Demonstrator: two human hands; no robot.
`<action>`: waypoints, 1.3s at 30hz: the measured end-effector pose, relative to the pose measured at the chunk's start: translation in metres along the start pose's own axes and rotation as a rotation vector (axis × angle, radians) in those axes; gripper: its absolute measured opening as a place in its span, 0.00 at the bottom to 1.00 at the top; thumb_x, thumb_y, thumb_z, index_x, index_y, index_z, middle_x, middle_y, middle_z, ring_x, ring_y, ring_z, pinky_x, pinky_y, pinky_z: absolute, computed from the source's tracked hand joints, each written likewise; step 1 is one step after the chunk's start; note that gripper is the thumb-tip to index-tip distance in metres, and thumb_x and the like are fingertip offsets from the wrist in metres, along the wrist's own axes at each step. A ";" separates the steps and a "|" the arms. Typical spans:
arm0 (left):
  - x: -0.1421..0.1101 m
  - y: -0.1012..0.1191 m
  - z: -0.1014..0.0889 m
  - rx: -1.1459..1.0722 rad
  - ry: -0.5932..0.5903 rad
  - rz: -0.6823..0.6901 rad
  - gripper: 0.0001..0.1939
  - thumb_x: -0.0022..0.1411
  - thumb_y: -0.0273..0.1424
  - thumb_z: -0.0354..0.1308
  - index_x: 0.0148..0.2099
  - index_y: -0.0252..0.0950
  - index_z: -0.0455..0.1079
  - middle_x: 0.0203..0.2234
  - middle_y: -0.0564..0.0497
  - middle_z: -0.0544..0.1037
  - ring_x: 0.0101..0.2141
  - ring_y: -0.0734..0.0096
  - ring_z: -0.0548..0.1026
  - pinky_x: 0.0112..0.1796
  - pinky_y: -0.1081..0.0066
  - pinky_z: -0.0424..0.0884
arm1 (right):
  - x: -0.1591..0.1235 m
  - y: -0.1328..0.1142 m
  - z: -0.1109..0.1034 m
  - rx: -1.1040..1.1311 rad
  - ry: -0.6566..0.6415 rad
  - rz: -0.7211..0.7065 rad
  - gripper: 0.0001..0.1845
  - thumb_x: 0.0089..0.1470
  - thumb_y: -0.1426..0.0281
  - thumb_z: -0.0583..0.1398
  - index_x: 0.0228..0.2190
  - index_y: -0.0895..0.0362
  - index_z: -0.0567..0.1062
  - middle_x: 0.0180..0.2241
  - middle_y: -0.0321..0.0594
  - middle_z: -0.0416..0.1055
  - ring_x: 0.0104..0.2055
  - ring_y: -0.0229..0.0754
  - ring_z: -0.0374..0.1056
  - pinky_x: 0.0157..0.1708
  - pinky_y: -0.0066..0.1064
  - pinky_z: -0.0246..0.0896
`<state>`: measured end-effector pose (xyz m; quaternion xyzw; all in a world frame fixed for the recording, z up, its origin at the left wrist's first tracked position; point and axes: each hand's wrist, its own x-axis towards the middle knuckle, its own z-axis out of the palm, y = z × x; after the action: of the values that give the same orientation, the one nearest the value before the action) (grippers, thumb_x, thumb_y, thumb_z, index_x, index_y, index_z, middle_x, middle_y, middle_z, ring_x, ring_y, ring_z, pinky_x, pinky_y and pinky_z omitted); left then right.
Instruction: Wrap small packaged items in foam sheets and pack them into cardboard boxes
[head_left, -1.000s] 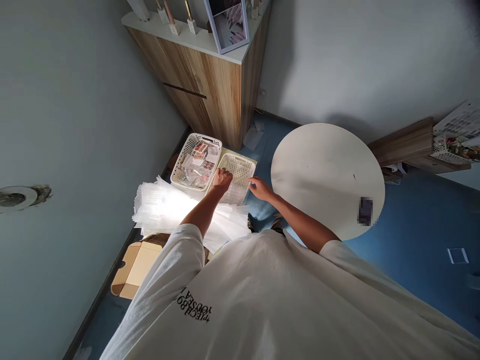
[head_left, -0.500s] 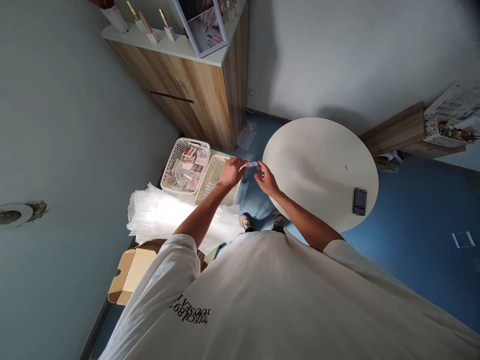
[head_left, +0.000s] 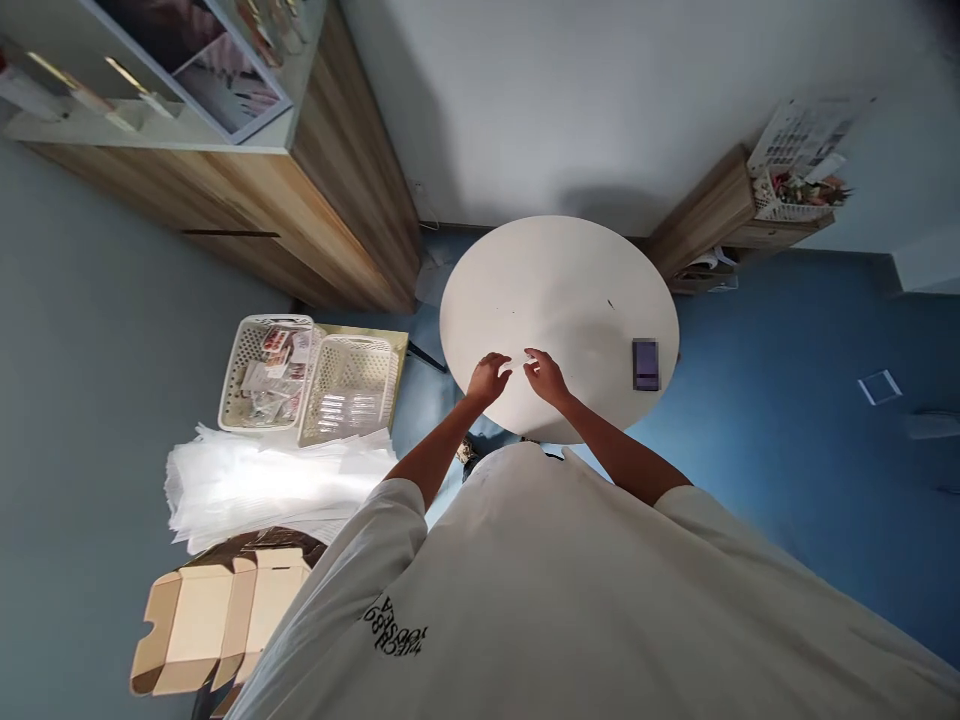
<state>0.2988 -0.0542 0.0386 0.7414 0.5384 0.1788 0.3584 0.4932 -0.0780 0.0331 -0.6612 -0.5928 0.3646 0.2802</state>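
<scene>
My left hand (head_left: 489, 379) is closed on one end of a small clear plastic piece (head_left: 517, 363), too small to make out exactly. From the other side my right hand (head_left: 547, 378) pinches its opposite end, fingers bent. Both hands are over the near edge of a round white table (head_left: 555, 260). On the tabletop to the right lies a dark phone-like object (head_left: 646, 364), blurred out.
Left of the table, a white basket (head_left: 306, 415) holds several clear plastic pieces. Another basket (head_left: 232, 375) contains small packets. Nearer me are a stack of white sheets (head_left: 262, 485) and an open cardboard box (head_left: 199, 615). A wooden cabinet (head_left: 352, 190) stands behind.
My body and view have turned right. Both hands, with the clear piece, have moved from near the baskets to over the round table. The right hand now grips the piece too.
</scene>
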 end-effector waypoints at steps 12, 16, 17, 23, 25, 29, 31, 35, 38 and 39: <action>0.009 0.046 0.133 -0.115 -0.162 -0.179 0.20 0.69 0.23 0.55 0.61 0.37 0.76 0.61 0.40 0.76 0.59 0.59 0.77 0.61 0.57 0.74 | -0.029 0.119 -0.054 0.046 -0.167 0.265 0.30 0.62 0.67 0.60 0.64 0.55 0.71 0.67 0.53 0.67 0.58 0.54 0.74 0.59 0.47 0.73; 0.013 0.045 0.143 -0.086 -0.240 -0.174 0.21 0.68 0.21 0.54 0.60 0.38 0.76 0.60 0.42 0.77 0.60 0.59 0.76 0.63 0.56 0.72 | -0.028 0.133 -0.054 0.113 -0.156 0.308 0.26 0.61 0.68 0.60 0.60 0.56 0.75 0.67 0.55 0.67 0.58 0.55 0.75 0.59 0.49 0.73; 0.015 0.044 0.143 -0.079 -0.256 -0.180 0.21 0.68 0.21 0.54 0.60 0.38 0.77 0.60 0.42 0.78 0.59 0.59 0.76 0.63 0.56 0.72 | -0.028 0.135 -0.054 0.126 -0.147 0.309 0.25 0.61 0.68 0.60 0.59 0.56 0.75 0.67 0.55 0.67 0.58 0.55 0.75 0.60 0.49 0.73; 0.036 0.041 0.132 0.017 -0.195 -0.204 0.23 0.67 0.21 0.53 0.62 0.35 0.73 0.62 0.38 0.74 0.63 0.52 0.73 0.64 0.52 0.69 | -0.038 0.132 -0.057 0.094 -0.103 0.391 0.22 0.63 0.72 0.55 0.56 0.57 0.76 0.62 0.53 0.72 0.58 0.52 0.75 0.60 0.45 0.72; 0.043 0.042 0.130 0.004 -0.206 -0.200 0.26 0.66 0.21 0.53 0.65 0.35 0.70 0.64 0.37 0.72 0.65 0.50 0.70 0.65 0.52 0.67 | -0.044 0.128 -0.056 0.082 -0.155 0.412 0.20 0.64 0.72 0.54 0.54 0.55 0.77 0.58 0.49 0.76 0.58 0.50 0.75 0.61 0.43 0.71; 0.046 0.043 0.133 -0.050 -0.287 -0.259 0.30 0.65 0.22 0.56 0.68 0.35 0.64 0.64 0.35 0.72 0.66 0.46 0.68 0.65 0.50 0.66 | -0.051 0.119 -0.052 0.077 -0.209 0.441 0.22 0.65 0.72 0.55 0.57 0.54 0.75 0.61 0.46 0.75 0.60 0.48 0.74 0.62 0.40 0.68; 0.042 0.042 0.137 -0.075 -0.300 -0.289 0.30 0.63 0.22 0.58 0.68 0.36 0.64 0.64 0.35 0.72 0.65 0.45 0.69 0.64 0.49 0.65 | -0.051 0.117 -0.050 0.074 -0.208 0.450 0.24 0.66 0.71 0.55 0.61 0.54 0.73 0.64 0.46 0.73 0.60 0.48 0.74 0.62 0.40 0.68; 0.031 0.039 0.141 -0.154 -0.273 -0.350 0.30 0.61 0.22 0.60 0.65 0.36 0.65 0.62 0.34 0.71 0.63 0.47 0.71 0.62 0.51 0.68 | -0.048 0.112 -0.049 0.060 -0.198 0.452 0.26 0.66 0.70 0.55 0.63 0.53 0.72 0.66 0.48 0.70 0.60 0.49 0.74 0.62 0.41 0.69; 0.022 0.037 0.142 -0.229 -0.233 -0.399 0.29 0.60 0.21 0.61 0.64 0.36 0.67 0.60 0.34 0.72 0.58 0.51 0.75 0.57 0.55 0.72 | -0.046 0.106 -0.050 0.014 -0.195 0.422 0.26 0.66 0.71 0.55 0.64 0.56 0.72 0.67 0.52 0.67 0.58 0.49 0.75 0.59 0.40 0.71; 0.020 0.037 0.141 -0.247 -0.215 -0.411 0.28 0.61 0.21 0.60 0.63 0.36 0.68 0.59 0.35 0.72 0.56 0.52 0.76 0.55 0.56 0.73 | -0.046 0.104 -0.050 -0.010 -0.197 0.404 0.26 0.67 0.71 0.55 0.63 0.56 0.72 0.67 0.53 0.66 0.57 0.49 0.75 0.58 0.39 0.71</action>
<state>0.4229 -0.0896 -0.0328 0.5817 0.6107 0.0869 0.5302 0.5928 -0.1347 -0.0142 -0.7290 -0.4747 0.4731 0.1390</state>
